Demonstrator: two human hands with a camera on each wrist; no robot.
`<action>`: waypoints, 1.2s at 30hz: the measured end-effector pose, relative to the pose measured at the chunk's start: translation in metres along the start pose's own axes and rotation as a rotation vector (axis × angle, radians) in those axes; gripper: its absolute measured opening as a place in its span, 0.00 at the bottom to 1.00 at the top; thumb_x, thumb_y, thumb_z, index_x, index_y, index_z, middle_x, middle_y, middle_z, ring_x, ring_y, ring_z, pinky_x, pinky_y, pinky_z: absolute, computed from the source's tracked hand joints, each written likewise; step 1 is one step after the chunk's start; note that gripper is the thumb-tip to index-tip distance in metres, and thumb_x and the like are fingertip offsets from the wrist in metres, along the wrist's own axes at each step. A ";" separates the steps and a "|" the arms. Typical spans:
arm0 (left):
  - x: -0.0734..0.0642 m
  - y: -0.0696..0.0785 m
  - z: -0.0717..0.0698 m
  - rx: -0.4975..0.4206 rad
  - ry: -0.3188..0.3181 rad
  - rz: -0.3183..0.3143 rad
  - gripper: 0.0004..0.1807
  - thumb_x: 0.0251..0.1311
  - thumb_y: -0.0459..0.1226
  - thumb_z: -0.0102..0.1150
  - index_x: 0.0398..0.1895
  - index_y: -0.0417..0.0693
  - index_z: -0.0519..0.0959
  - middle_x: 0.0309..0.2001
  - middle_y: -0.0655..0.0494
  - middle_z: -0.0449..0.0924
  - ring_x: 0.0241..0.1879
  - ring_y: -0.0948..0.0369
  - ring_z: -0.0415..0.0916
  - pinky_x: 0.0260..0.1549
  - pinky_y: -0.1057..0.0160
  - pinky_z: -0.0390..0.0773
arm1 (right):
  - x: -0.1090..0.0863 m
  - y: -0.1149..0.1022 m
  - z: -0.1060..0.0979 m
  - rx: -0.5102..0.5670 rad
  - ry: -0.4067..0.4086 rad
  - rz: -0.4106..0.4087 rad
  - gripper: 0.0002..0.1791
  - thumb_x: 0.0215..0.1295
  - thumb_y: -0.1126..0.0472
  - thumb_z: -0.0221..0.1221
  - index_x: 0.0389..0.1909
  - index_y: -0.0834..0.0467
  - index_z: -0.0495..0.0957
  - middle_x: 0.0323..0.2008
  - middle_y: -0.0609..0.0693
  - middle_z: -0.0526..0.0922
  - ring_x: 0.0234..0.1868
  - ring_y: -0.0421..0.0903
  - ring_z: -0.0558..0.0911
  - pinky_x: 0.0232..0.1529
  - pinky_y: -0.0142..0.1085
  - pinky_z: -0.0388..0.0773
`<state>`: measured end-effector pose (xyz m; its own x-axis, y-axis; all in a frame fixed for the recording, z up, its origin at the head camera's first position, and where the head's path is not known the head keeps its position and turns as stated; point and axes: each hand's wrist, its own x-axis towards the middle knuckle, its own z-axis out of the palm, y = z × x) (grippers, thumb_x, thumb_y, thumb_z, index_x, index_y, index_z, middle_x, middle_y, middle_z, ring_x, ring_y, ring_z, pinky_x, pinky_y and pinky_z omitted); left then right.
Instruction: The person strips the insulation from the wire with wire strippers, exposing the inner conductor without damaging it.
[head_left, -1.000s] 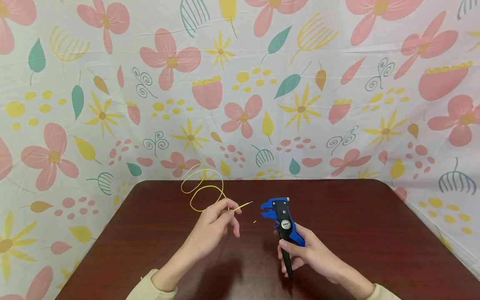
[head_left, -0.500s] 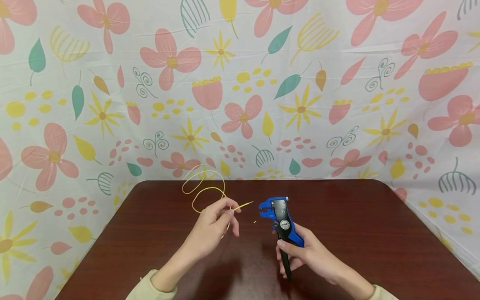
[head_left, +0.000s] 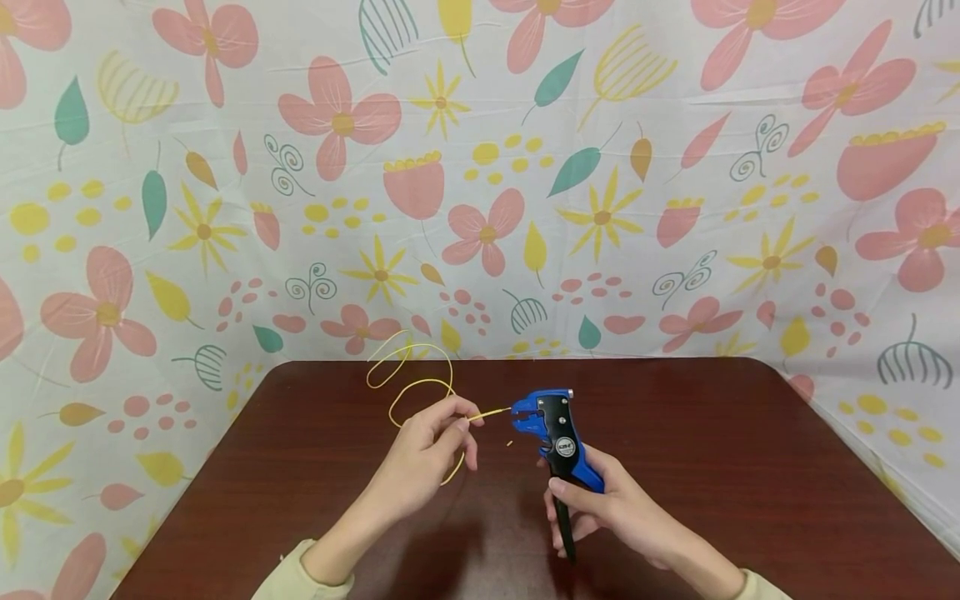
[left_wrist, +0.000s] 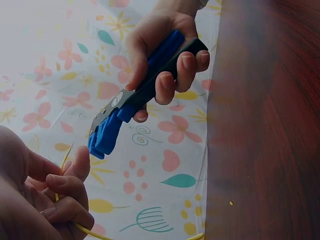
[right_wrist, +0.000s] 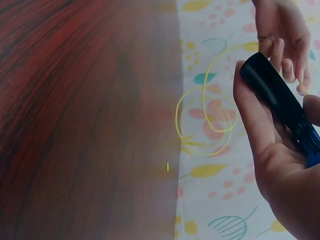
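Head view: the tool (head_left: 562,446) stands nearer the wire (head_left: 489,413) than in the earlier frame, its mouth just beside the tip. The left hand (head_left: 427,450) has the wire pinched in its grip above the worktop (head_left: 697,433), the end pointing right, slightly away; the right hand's (head_left: 628,505) grip wraps the tool, mouth leftward, long axis steep. A scrap (head_left: 510,443) lies nearby; the left hand hides some wire.
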<state>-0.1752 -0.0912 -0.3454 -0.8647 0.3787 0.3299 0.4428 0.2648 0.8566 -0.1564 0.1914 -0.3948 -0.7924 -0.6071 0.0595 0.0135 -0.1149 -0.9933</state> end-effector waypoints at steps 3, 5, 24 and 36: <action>0.000 0.000 0.000 0.000 -0.004 0.005 0.09 0.78 0.30 0.48 0.46 0.46 0.79 0.23 0.56 0.83 0.14 0.66 0.57 0.17 0.69 0.58 | 0.001 -0.001 0.002 0.011 -0.011 -0.003 0.22 0.84 0.63 0.49 0.70 0.70 0.60 0.40 0.63 0.81 0.33 0.57 0.88 0.39 0.63 0.85; 0.000 0.000 0.000 -0.001 -0.006 0.009 0.09 0.78 0.30 0.48 0.46 0.47 0.80 0.23 0.56 0.82 0.14 0.66 0.57 0.17 0.69 0.59 | 0.002 -0.001 0.003 0.018 -0.013 -0.004 0.21 0.85 0.63 0.49 0.69 0.70 0.61 0.40 0.63 0.81 0.33 0.56 0.88 0.39 0.62 0.85; 0.000 0.001 0.000 0.042 -0.029 0.029 0.10 0.80 0.31 0.48 0.45 0.49 0.81 0.25 0.59 0.82 0.13 0.65 0.56 0.19 0.65 0.62 | 0.007 0.004 0.013 0.068 -0.116 -0.109 0.16 0.84 0.68 0.45 0.66 0.69 0.68 0.37 0.60 0.81 0.31 0.53 0.88 0.35 0.61 0.85; 0.001 0.001 0.003 0.038 -0.041 0.031 0.10 0.80 0.31 0.48 0.45 0.49 0.81 0.25 0.59 0.82 0.14 0.64 0.57 0.18 0.65 0.61 | 0.008 0.004 0.015 0.089 -0.127 -0.131 0.13 0.84 0.68 0.45 0.59 0.72 0.70 0.36 0.59 0.81 0.31 0.53 0.88 0.34 0.62 0.84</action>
<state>-0.1750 -0.0882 -0.3449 -0.8401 0.4234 0.3391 0.4790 0.2857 0.8300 -0.1538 0.1740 -0.3967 -0.7076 -0.6761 0.2053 -0.0265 -0.2650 -0.9639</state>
